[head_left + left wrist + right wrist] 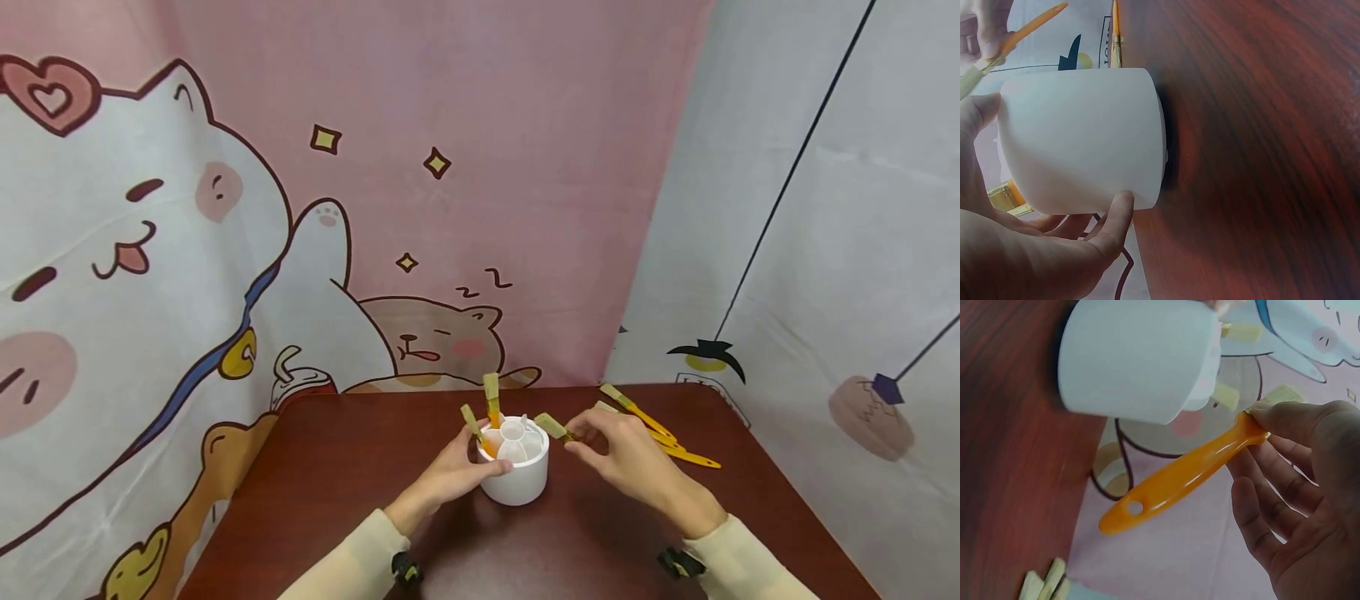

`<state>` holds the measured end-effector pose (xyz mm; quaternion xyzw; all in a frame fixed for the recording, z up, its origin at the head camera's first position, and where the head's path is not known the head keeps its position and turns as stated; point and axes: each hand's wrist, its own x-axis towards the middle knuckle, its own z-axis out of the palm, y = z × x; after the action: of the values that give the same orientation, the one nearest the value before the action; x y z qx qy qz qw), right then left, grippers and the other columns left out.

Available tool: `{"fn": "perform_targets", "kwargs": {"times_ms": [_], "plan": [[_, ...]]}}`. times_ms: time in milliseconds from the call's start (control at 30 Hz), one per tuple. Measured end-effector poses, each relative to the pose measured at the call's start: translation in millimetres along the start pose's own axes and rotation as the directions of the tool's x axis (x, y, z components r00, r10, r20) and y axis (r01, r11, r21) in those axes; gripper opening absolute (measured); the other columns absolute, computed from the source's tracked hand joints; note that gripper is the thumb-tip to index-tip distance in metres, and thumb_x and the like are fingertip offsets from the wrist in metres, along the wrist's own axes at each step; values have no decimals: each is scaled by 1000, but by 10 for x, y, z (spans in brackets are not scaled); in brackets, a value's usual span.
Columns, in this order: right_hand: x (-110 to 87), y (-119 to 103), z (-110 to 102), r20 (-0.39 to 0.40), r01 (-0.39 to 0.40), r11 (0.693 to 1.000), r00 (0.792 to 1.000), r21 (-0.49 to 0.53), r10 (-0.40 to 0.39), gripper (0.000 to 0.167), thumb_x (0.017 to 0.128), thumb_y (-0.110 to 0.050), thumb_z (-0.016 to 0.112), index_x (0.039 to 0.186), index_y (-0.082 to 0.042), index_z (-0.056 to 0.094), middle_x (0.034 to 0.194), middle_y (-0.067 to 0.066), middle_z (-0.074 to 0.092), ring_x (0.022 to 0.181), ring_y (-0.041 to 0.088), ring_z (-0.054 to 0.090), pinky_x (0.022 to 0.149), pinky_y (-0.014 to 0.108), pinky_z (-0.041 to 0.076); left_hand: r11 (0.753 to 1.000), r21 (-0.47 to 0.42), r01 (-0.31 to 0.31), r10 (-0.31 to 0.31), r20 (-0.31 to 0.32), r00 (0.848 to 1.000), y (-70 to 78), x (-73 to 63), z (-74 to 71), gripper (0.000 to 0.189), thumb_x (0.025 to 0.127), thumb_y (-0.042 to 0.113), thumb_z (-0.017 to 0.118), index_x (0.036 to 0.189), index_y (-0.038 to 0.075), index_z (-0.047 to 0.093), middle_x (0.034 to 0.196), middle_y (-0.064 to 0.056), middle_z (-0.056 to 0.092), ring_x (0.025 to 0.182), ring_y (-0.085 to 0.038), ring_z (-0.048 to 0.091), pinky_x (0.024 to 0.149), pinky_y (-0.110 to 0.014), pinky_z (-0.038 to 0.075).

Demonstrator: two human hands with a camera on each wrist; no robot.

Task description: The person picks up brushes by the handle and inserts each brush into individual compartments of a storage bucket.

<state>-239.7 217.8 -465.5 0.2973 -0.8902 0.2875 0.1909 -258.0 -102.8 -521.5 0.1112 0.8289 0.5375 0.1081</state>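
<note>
A round white holder (517, 483) with several compartments stands on the table. My left hand (448, 473) grips its left side, thumb near the front and fingers around the back. Two paintbrushes stand in the holder, bristles up: one upright at the back (492, 392), one leaning left (470, 421). Just right of the holder, my right hand (626, 454) pinches another paintbrush (1175, 481) near its bristles, between thumb and fingers. In the right wrist view its orange handle points away from the palm, with a hole near the end.
Several more paintbrushes with yellow-orange handles (693, 457) lie on the right part of the dark red-brown table (337, 467). Cartoon-printed cloths (525, 208) hang behind and beside the table.
</note>
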Motion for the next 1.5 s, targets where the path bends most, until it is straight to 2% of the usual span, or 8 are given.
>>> {"fn": "perform_targets", "kwargs": {"times_ms": [400,767,1033,1267,1500], "plan": [[178,-232,28,-117,109,994,988,19,-106,32,90,-8,101,113,-19,83,103,-10,82,88,3,74,78,29,67,1000,5,11,-11,14,1000,-33,32,-9,102,99,48,92,178,12,41,174,-24,59,160,-47,59,131,-74,44],[350,-394,46,-200,246,968,952,56,-230,34,87,-3,101,112,-14,81,102,-5,82,84,9,78,73,31,68,1000,17,7,-7,30,1000,8,22,-12,103,100,52,90,180,13,38,176,-24,56,161,-48,58,131,-76,44],[414,-467,91,-216,297,950,938,99,-271,37,87,-1,101,114,-14,80,101,-5,81,85,6,79,75,22,66,1000,26,1,-2,24,1000,-19,16,-21,102,100,52,90,179,12,39,172,-23,60,155,-45,63,129,-75,47],[466,-538,126,-247,312,941,930,133,-273,34,88,-1,100,113,-12,80,102,-3,82,86,8,82,78,18,66,1000,14,-12,12,36,999,-14,5,-21,101,101,51,90,179,12,39,171,-22,60,154,-44,64,128,-74,48],[494,-606,181,-242,324,924,931,204,-273,33,90,2,98,114,-11,80,105,-2,81,88,10,83,74,24,69,1000,19,-13,12,38,999,-13,1,-9,101,101,52,89,179,12,39,171,-21,61,153,-43,65,127,-74,50]]}}
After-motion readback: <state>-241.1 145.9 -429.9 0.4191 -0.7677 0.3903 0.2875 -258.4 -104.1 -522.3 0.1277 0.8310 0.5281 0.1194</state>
